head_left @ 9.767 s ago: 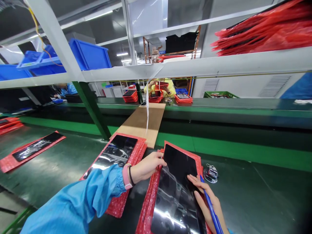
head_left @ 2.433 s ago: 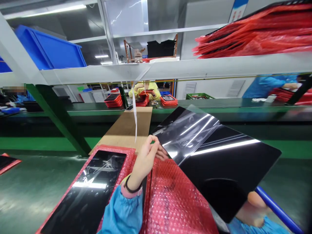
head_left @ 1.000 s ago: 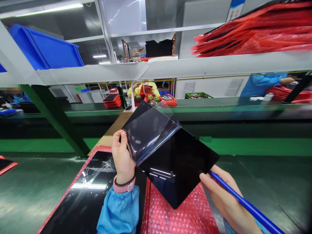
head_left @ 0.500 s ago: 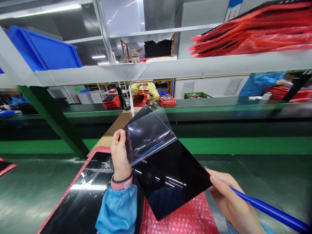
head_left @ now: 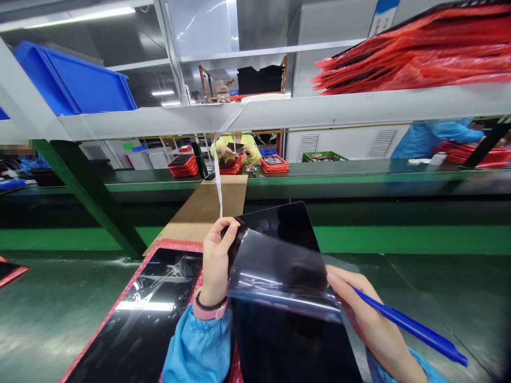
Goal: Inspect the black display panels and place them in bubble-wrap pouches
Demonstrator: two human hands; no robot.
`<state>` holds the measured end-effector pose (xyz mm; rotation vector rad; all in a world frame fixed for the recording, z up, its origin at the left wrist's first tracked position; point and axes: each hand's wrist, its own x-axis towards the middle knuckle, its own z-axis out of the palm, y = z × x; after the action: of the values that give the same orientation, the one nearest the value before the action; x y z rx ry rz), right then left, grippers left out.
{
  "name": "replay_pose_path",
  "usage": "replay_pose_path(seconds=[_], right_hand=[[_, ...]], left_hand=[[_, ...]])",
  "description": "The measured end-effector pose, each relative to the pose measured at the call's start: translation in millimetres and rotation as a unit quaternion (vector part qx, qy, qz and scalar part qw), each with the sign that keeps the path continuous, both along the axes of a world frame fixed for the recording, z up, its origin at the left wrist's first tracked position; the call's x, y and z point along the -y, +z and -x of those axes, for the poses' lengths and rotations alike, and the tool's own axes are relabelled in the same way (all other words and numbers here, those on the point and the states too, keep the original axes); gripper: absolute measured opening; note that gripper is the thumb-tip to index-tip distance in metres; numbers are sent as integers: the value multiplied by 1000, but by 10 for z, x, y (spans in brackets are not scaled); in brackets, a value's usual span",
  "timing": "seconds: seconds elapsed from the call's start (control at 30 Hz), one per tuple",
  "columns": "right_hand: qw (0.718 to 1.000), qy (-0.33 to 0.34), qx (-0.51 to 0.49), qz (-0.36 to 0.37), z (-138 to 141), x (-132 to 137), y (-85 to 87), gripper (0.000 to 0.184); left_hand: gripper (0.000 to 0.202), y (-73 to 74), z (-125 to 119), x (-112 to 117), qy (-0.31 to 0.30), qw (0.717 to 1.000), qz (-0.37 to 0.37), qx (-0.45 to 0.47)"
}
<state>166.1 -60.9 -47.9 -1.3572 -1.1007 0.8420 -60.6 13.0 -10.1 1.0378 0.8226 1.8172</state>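
My left hand [head_left: 217, 258] pinches the upper left corner of a glossy black screen panel [head_left: 295, 351], which is tilted up in front of me. A clear film [head_left: 275, 266] lies loosely across its middle, its lower edge lifted in a bright fold. My right hand [head_left: 367, 308] is closed at the panel's right side, fingertips against the film's edge; whether they also grip the panel, I cannot tell. A blue pen-shaped tool [head_left: 411, 324] is tucked in that hand, its end sticking out to the right.
Another black panel [head_left: 139, 314] lies on red bubble wrap [head_left: 159, 244] at left. A brown board [head_left: 211, 205] leads to the green-edged conveyor [head_left: 359, 183]. Overhead, a shelf [head_left: 279, 114] carries a blue bin [head_left: 80, 80] and red bags [head_left: 423, 58]. Co-workers sit across.
The panel has turned and come lower, now more upright to me. My right hand has moved from its lower right corner up its side to the film. The left hand shifted slightly right.
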Motion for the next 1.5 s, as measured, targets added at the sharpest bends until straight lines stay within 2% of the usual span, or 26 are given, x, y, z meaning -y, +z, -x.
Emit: replay_pose_path(seconds=[0.17, 0.27, 0.37, 0.5, 0.57, 0.67, 0.73, 0.8, 0.9, 0.97, 1.07, 1.17, 1.27, 1.4, 1.5], right_hand=[[996, 59, 47, -55, 114, 92, 206, 25], [987, 131, 62, -71, 165, 91, 307, 20], [975, 185, 90, -81, 136, 39, 301, 26], [972, 199, 102, -76, 86, -6, 220, 34], [972, 187, 103, -100, 93, 0, 169, 48], [969, 119, 128, -174, 124, 23, 86, 78], [952, 82, 164, -244, 132, 35, 44, 91], [921, 84, 207, -318, 119, 45, 29, 96], [888, 134, 229, -376, 83, 66, 50, 90], [894, 126, 196, -382, 73, 80, 72, 81], [909, 34, 139, -391, 83, 86, 78, 61], [910, -76, 99, -395, 72, 72, 55, 37], [897, -125, 51, -420, 13, 58, 49, 41], [890, -118, 35, -439, -52, 19, 112, 45], [888, -106, 21, -447, -57, -44, 165, 40]], left_hand=[[25, -61, -11, -10, 24, 998, -62, -19], [28, -67, -17, 10, 39, 996, -68, -46], [28, -53, -47, 44, 48, 995, -69, -44], [19, -75, -58, 59, 43, 995, -79, -44], [12, -101, -47, 62, 55, 993, -82, -63], [8, -116, -43, 98, 91, 985, -93, -109], [6, -98, -62, 157, 114, 977, -114, -142], [7, -70, -93, 241, 132, 966, -143, -169], [9, -57, -137, 378, 134, 955, -175, -198], [13, -83, -157, 456, 131, 954, -172, -209], [32, -146, -188, 549, 131, 966, -132, -179], [58, -183, -240, 635, 84, 985, -83, -128], [70, -183, -299, 707, 31, 991, -61, -118], [74, -151, -341, 748, 16, 989, -48, -136], [75, -107, -358, 765, -53, 988, -40, -139]])
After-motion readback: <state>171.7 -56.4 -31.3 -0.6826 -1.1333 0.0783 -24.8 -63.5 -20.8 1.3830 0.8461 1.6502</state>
